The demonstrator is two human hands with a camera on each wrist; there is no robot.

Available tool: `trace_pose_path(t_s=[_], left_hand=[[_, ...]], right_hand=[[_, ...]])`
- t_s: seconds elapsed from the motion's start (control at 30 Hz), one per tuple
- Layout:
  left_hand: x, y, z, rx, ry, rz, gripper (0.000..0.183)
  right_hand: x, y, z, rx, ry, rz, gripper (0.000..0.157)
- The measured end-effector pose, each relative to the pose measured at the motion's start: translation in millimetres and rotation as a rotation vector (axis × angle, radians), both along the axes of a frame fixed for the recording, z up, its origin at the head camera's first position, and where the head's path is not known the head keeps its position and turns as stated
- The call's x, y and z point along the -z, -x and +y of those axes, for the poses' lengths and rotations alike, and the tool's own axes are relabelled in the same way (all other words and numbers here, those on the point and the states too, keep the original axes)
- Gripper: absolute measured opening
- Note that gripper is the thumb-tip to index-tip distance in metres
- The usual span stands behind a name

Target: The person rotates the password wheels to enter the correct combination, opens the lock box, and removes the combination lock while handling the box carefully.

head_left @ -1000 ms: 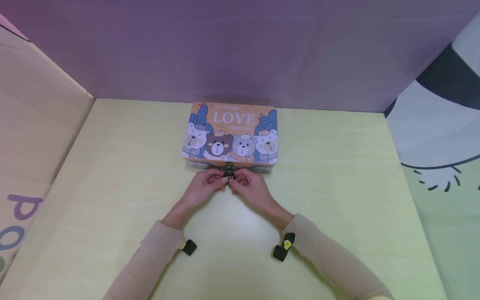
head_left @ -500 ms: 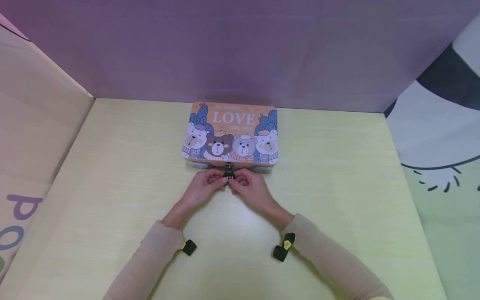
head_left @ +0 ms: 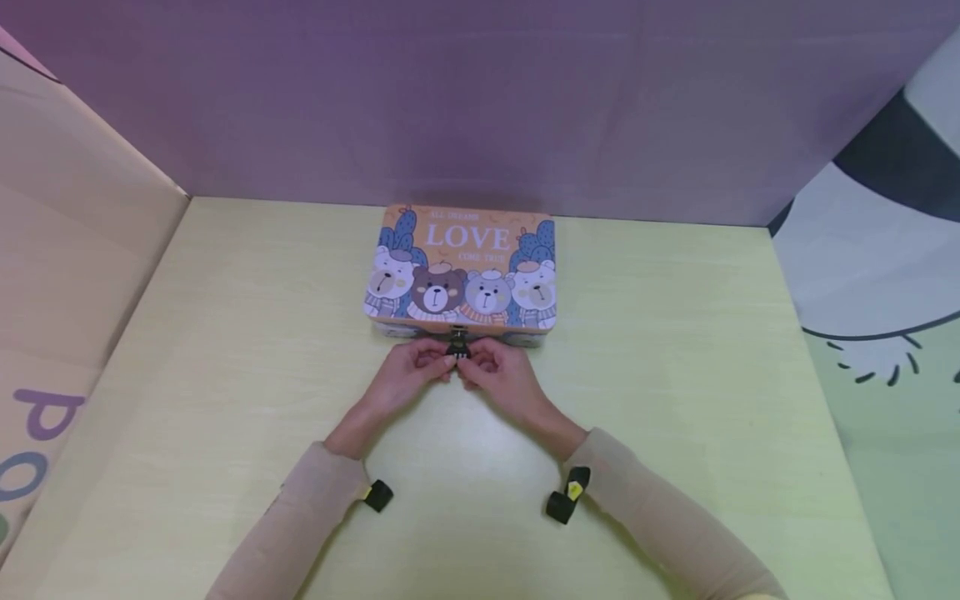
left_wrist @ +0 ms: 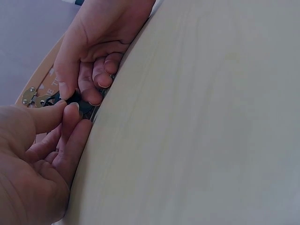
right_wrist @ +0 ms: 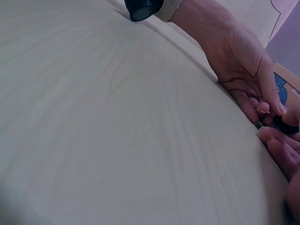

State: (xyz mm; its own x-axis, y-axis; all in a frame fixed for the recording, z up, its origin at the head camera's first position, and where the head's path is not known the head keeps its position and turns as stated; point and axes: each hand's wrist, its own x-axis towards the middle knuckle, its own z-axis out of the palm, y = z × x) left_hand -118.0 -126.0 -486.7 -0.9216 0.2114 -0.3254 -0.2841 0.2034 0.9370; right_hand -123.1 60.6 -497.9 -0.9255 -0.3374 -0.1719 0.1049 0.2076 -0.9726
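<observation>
A tin box (head_left: 465,267) printed with bears and the word LOVE lies with its lid down near the table's back edge. At the middle of its front, by a brass clasp (left_wrist: 33,97), hangs a small black combination padlock (head_left: 458,352) with white marks along its face. The left hand (head_left: 405,375) pinches the padlock from the left between thumb and fingers. From the other side the right hand (head_left: 504,377) pinches it the same way. In the left wrist view, fingertips cover much of the padlock, so its dials are hidden there.
The pale wooden table (head_left: 675,375) extends around the box on both sides and in front. A purple panel (head_left: 480,100) stands behind the box. Printed side panels border the table at left and right. Black wrist cameras (head_left: 378,495) are strapped at both sleeves.
</observation>
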Motion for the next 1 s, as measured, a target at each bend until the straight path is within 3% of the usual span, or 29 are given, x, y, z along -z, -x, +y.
trace_pose_path(t_s=[0.57,1.0], left_hand=[[0.5,0.6,-0.1,0.002,0.006,-0.005,0.024],[-0.5,0.5,0.0,-0.006,0.008,-0.021,0.021]], right_hand=[[1.7,0.2,0.8,-0.022,0.007,0.052,0.019],[-1.8,0.3,0.0,-0.016,-0.01,0.019,0.024]])
